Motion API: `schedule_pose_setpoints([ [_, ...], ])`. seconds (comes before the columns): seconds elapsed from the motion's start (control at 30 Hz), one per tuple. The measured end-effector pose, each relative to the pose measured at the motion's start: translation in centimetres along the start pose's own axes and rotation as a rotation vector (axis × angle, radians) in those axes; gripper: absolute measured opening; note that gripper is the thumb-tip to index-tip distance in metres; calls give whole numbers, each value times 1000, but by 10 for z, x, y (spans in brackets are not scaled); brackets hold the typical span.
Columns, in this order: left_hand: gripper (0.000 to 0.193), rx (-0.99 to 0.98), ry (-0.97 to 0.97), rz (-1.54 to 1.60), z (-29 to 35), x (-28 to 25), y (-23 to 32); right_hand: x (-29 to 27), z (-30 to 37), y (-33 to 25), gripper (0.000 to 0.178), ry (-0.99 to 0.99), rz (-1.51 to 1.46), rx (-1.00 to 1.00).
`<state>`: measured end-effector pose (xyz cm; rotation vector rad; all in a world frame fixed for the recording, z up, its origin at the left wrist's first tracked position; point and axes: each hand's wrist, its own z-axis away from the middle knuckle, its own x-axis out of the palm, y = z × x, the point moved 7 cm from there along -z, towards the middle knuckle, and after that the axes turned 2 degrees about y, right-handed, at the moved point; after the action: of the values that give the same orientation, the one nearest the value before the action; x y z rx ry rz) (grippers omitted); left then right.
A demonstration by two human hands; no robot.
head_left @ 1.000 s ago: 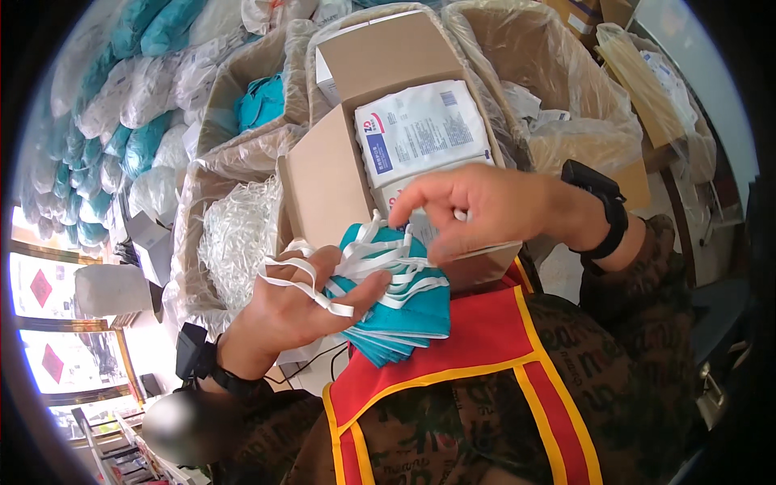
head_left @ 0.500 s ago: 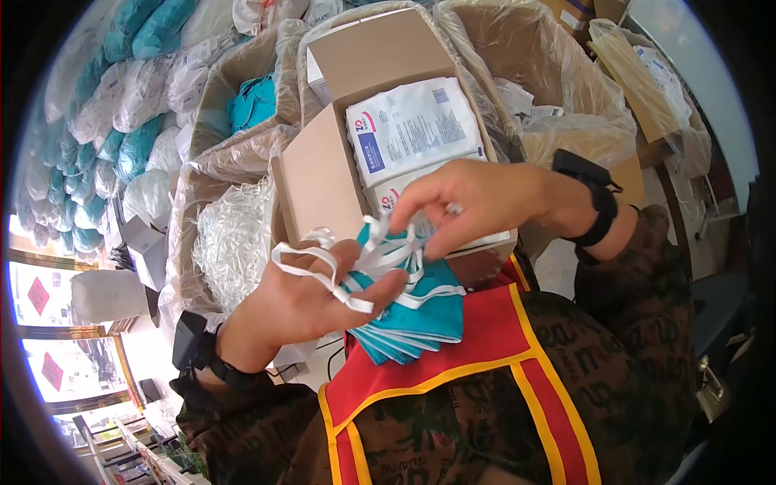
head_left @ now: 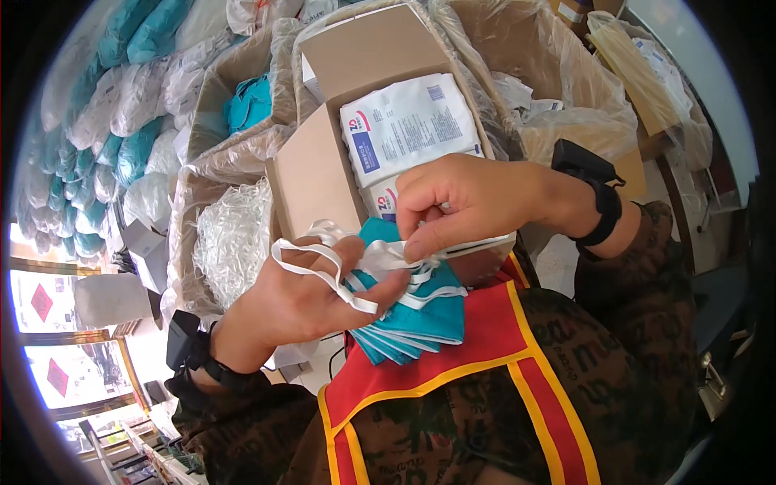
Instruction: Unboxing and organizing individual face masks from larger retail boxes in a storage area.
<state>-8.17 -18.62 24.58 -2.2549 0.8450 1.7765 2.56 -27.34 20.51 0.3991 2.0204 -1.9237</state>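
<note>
My left hand [head_left: 303, 291] is closed around a fanned stack of folded teal face masks [head_left: 432, 315] with white edging. White elastic ear loops [head_left: 323, 267] pass over its fingers and bunch up beside its thumb. Just right of it, my right hand [head_left: 477, 202] pinches some of these white loops between thumb and forefinger above the stack, its other fingers curled in. Behind the hands stands an open cardboard box [head_left: 315, 194] with white-and-blue printed packets [head_left: 408, 121] inside. My right hand hides part of the nearer packets.
A plastic-lined bin of shredded white strips [head_left: 234, 242] stands left of the box. Another lined bin behind it holds teal items [head_left: 249, 105]. To the right, a lined bin [head_left: 558, 56] contains white packets. Bagged white and teal goods [head_left: 121, 105] pile up at far left.
My right hand's fingers have closed together onto the white loops, which were spread out below it and are now gathered. The left hand stays around the masks.
</note>
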Motion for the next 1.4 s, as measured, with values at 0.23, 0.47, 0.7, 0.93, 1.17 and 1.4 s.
schedule_pose_setpoints([
  [0.23,29,52,10,27,-5,-5,8,21,-4,12,47,-41,-203,47],
  [0.47,23,122,77,18,-3,-5,12,24,-1,8,39,-87,-149,-52],
  [0.7,22,262,89,-58,3,-7,15,29,8,12,30,-129,-609,358],
  [0.93,37,256,41,-125,3,-8,15,16,10,-6,32,-179,-257,288],
  [1.17,32,296,86,-126,3,-9,15,18,9,-5,31,-152,-373,394],
  [1.4,27,167,22,-59,4,-5,10,23,8,-8,27,-140,-434,289],
])
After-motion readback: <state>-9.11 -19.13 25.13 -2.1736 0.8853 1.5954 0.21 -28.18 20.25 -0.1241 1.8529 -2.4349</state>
